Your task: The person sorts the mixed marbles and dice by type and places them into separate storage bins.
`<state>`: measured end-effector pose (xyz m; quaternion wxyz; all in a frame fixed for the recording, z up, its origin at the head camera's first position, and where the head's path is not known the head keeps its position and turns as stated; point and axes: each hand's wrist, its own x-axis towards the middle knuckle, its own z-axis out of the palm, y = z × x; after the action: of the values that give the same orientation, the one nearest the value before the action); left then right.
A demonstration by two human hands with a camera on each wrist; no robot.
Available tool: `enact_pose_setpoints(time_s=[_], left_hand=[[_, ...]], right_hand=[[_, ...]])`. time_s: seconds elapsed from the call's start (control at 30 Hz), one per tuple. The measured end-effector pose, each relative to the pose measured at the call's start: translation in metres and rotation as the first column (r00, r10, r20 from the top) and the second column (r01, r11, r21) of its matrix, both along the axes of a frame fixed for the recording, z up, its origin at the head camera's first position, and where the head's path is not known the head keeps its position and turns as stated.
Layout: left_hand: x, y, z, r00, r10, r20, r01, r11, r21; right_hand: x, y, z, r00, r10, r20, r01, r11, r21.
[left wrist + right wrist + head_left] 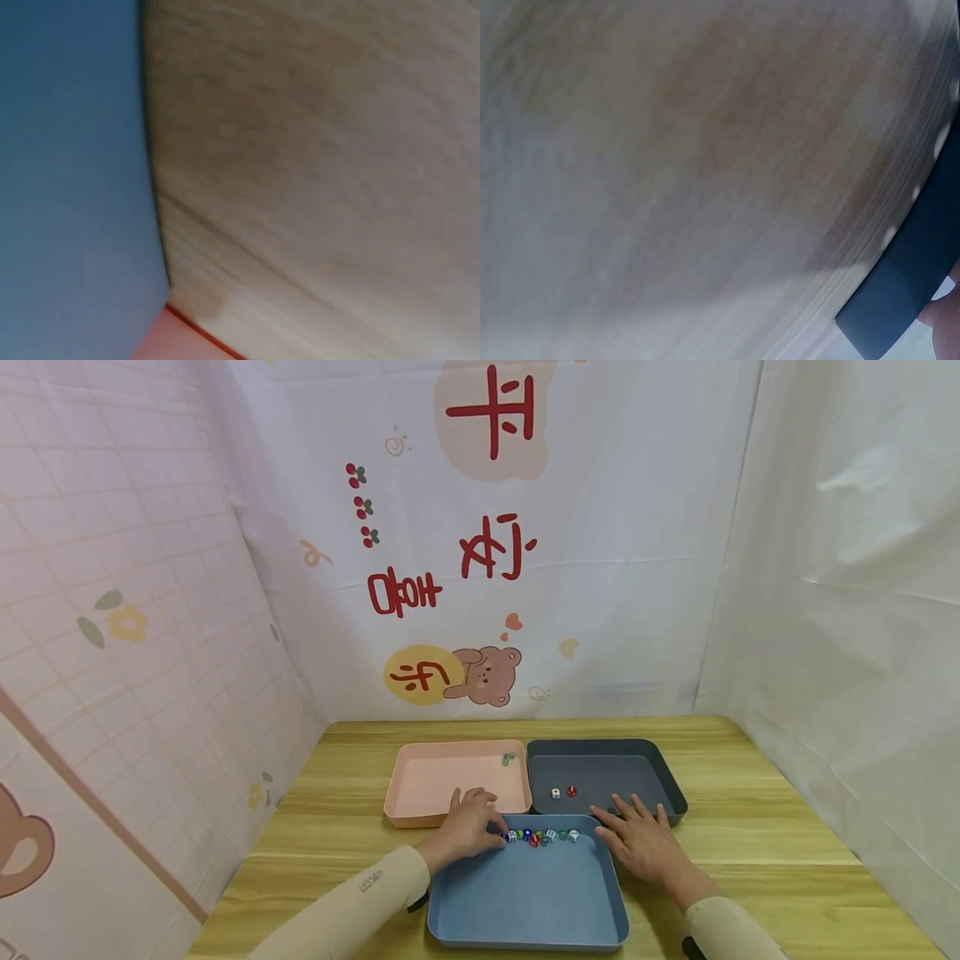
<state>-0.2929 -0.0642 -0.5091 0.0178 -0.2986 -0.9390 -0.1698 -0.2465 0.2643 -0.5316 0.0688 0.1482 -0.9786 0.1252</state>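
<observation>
In the head view, a row of small dice (551,836), white, red, blue and green, lies along the far side of the blue tray (525,902). My left hand (468,825) reaches over the tray's far left corner. Its thumb and index fingertips are at a dark blue die at the row's left end; whether they pinch it is unclear. My right hand (643,839) lies with fingers spread by the blue tray's far right corner, fingertips over the near edge of the dark tray (600,748). It holds nothing. Neither wrist view shows any dice.
Behind the blue tray, a pink tray (442,760) stands left of the dark tray. Several green dice (507,758) lie in the pink tray's far right corner. A white die (556,793) and a red die (572,791) lie in the dark tray. Printed cloth surrounds the wooden table (765,827).
</observation>
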Motion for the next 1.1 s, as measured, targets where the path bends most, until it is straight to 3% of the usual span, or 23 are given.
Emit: enact_pose_setpoints(time_s=[0.57, 1.1], left_hand=[[-0.0009, -0.0009, -0.0049, 1.000, 0.009, -0.009, -0.010, 0.999, -0.046], [-0.0024, -0.0037, 0.0047, 1.000, 0.007, 0.025, -0.009, 0.998, 0.070]], right_hand=[[0.0014, 0.0003, 0.0010, 1.000, 0.000, -0.006, 0.001, 1.000, 0.019], [0.0015, 0.0009, 0.0010, 1.000, -0.004, 0.004, 0.004, 1.000, 0.008]])
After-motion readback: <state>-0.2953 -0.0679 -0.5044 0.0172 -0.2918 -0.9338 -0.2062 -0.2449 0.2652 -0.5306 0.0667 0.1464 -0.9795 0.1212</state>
